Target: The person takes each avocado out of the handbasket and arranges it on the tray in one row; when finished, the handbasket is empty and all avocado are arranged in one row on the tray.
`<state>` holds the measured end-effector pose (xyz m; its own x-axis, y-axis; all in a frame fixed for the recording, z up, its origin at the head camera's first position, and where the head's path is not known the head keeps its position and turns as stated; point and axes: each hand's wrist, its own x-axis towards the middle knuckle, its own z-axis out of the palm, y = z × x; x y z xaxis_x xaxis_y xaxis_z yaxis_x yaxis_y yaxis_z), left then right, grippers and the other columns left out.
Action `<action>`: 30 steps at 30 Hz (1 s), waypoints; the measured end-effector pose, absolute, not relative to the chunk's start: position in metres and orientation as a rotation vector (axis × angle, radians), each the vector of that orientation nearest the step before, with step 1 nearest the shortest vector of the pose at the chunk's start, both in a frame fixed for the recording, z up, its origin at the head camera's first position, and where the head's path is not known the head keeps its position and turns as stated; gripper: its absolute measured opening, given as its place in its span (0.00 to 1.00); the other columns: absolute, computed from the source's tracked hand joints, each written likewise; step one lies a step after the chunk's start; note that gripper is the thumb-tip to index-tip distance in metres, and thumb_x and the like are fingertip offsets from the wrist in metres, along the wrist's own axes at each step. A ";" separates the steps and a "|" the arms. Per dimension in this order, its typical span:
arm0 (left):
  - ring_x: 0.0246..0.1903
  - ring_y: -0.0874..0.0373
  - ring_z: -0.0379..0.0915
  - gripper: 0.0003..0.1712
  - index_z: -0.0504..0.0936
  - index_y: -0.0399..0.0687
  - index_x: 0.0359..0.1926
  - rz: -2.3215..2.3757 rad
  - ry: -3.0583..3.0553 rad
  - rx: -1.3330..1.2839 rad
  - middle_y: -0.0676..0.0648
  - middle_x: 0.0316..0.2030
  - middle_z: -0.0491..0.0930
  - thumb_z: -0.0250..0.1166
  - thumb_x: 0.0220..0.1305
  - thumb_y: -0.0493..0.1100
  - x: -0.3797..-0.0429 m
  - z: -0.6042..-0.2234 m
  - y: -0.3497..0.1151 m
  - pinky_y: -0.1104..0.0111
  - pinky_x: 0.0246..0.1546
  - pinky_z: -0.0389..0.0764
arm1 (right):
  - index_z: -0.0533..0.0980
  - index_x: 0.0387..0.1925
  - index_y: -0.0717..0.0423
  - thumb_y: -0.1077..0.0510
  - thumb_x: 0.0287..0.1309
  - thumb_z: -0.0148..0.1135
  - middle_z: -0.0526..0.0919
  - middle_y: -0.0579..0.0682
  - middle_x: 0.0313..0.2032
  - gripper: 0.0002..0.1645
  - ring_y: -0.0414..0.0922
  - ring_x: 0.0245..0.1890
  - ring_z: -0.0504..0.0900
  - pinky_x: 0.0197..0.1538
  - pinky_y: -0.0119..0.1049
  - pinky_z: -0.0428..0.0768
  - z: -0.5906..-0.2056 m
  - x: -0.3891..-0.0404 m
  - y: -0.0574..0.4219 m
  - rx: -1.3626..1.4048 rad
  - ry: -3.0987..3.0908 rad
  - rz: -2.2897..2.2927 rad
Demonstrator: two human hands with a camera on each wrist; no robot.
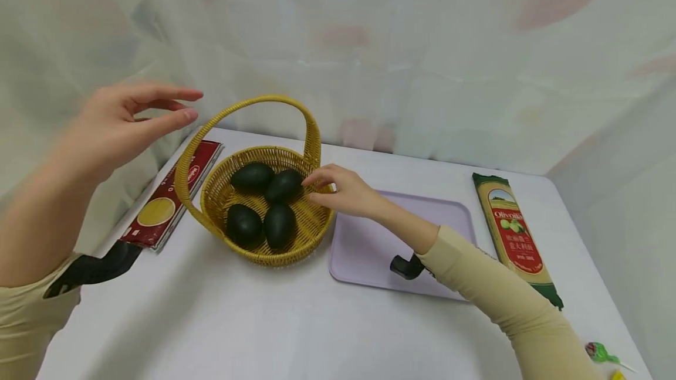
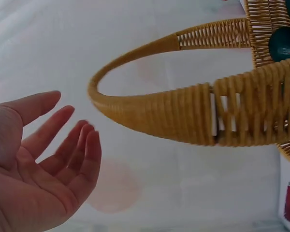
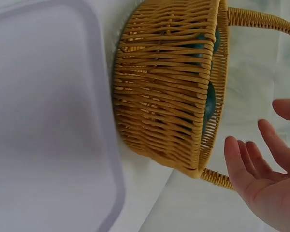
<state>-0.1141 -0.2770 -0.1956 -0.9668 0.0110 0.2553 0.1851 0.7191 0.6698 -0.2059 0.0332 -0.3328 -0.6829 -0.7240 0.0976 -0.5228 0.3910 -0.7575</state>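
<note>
A round yellow wicker basket [image 1: 282, 258] with a tall arched handle [image 1: 271, 99] stands on the white table. Inside lie several dark green avocados [image 1: 279, 224]. My right hand [image 1: 345, 191] hovers over the basket's right rim, its fingers loosely bent with nothing between them. In the right wrist view a gap shows between those fingertips and the avocados [image 3: 210, 99]. Up at the left, my left hand [image 1: 127, 119] hangs in the air near the handle. Its fingers [image 2: 89, 157] are relaxed and apart from the handle in the left wrist view.
To the basket's right lies a pale purple tray [image 1: 364, 251], partly under my right forearm. Beyond it is a green and red Olivoilà pasta pack [image 1: 512, 227]. A dark red pack [image 1: 155, 211] lies left of the basket. A wrapped lollipop [image 1: 598, 351] is near the right front edge.
</note>
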 end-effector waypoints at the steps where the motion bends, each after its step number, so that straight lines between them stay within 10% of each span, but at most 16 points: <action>1: 0.44 0.67 0.72 0.22 0.80 0.60 0.60 -1.107 -2.737 -0.120 0.62 0.46 0.79 0.65 0.66 0.53 -0.118 -0.198 -0.279 0.83 0.38 0.70 | 0.80 0.52 0.51 0.56 0.62 0.65 0.77 0.49 0.52 0.16 0.49 0.53 0.78 0.56 0.43 0.76 -0.332 -0.207 0.031 -1.114 2.395 -1.146; 19: 0.45 0.61 0.73 0.21 0.82 0.57 0.58 -1.453 -2.716 -0.043 0.62 0.42 0.83 0.66 0.64 0.52 -0.128 -0.217 -0.277 0.77 0.38 0.75 | 0.76 0.59 0.56 0.51 0.67 0.59 0.79 0.47 0.53 0.23 0.40 0.54 0.75 0.54 0.28 0.72 -0.313 -0.232 -0.027 -1.235 2.068 -0.610; 30: 0.40 0.62 0.71 0.13 0.87 0.70 0.48 -1.637 -2.638 0.035 0.63 0.38 0.83 0.66 0.65 0.46 -0.126 -0.220 -0.279 0.75 0.33 0.73 | 0.73 0.63 0.54 0.48 0.65 0.61 0.75 0.49 0.60 0.28 0.43 0.55 0.75 0.53 0.43 0.79 -0.322 -0.242 -0.052 -1.066 2.075 -0.477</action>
<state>-0.1258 -0.2792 -0.2195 -0.9991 -0.0385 0.0197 0.0006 0.4440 0.8960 -0.2421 -0.0523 -0.3224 -0.3785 -0.8108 -0.4465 -0.5347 0.5853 -0.6095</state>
